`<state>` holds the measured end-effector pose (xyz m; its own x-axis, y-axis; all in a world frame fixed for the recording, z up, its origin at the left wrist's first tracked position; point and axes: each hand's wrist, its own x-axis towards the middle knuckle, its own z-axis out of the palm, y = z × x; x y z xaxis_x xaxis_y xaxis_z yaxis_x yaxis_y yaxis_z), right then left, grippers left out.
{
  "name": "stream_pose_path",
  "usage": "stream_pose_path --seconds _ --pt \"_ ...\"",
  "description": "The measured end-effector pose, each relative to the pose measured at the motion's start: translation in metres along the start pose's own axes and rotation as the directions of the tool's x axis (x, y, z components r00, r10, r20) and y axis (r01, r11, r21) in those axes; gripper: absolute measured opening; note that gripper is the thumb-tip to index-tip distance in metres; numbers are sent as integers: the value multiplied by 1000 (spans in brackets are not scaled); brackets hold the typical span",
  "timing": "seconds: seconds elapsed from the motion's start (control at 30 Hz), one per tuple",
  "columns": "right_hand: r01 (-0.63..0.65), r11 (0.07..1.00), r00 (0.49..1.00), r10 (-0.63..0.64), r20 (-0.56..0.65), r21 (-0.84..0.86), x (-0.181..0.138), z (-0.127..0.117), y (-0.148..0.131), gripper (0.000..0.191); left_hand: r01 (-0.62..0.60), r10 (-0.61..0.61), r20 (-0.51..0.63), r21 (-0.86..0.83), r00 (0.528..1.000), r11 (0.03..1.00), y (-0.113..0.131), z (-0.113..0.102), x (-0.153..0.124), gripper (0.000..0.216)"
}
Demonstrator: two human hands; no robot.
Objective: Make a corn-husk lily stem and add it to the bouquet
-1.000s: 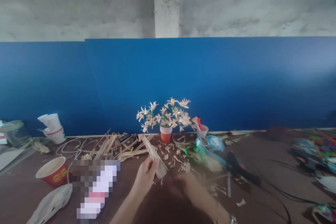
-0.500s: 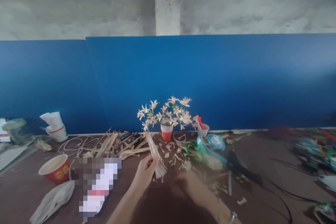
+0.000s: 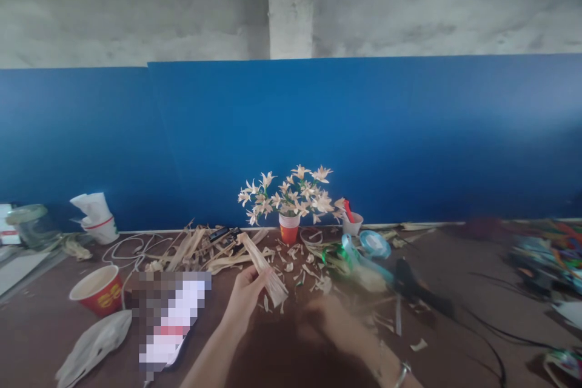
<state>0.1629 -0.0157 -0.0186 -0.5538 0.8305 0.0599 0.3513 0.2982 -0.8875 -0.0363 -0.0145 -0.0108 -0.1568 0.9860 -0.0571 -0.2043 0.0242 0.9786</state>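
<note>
While the left hand (image 3: 248, 292) is clamped on a pale husk (image 3: 268, 277) at 7 o'clock from the flower cup (image 3: 288, 231), the right hand (image 3: 326, 315), at 4 o'clock from the husk, is blurred; finger state cannot be determined. Yellow marking on the red tub (image 3: 93, 300), at 9 o'clock, is illegible.

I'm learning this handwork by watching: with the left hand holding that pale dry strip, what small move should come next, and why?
Probably bring the right hand to the free, broader near end of the pale strip to steady it. Only the left hand visibly grips it, partway along, and the right hand sits apart, too blurred to show whether it holds anything.
</note>
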Motion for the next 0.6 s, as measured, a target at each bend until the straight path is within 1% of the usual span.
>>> stream_pose_path --seconds 0.1,0.3,0.5,0.6 --pt "31 999 999 -31 12 24 0 -3 3 11 4 -5 -21 -52 1000 999 2 -2 1 34" --pt "7 1000 999 -8 45 16 -2 -5 2 10 17 -16 3 -105 1000 994 1 -3 2 33" --pt "-40 999 997 39 73 11 -3 -1 3 14 37 -36 7 -75 999 996 -3 -1 2 38" --pt "-48 997 995 54 86 -63 -2 -2 3 15 21 -20 17 -54 1000 998 -4 -1 2 38"
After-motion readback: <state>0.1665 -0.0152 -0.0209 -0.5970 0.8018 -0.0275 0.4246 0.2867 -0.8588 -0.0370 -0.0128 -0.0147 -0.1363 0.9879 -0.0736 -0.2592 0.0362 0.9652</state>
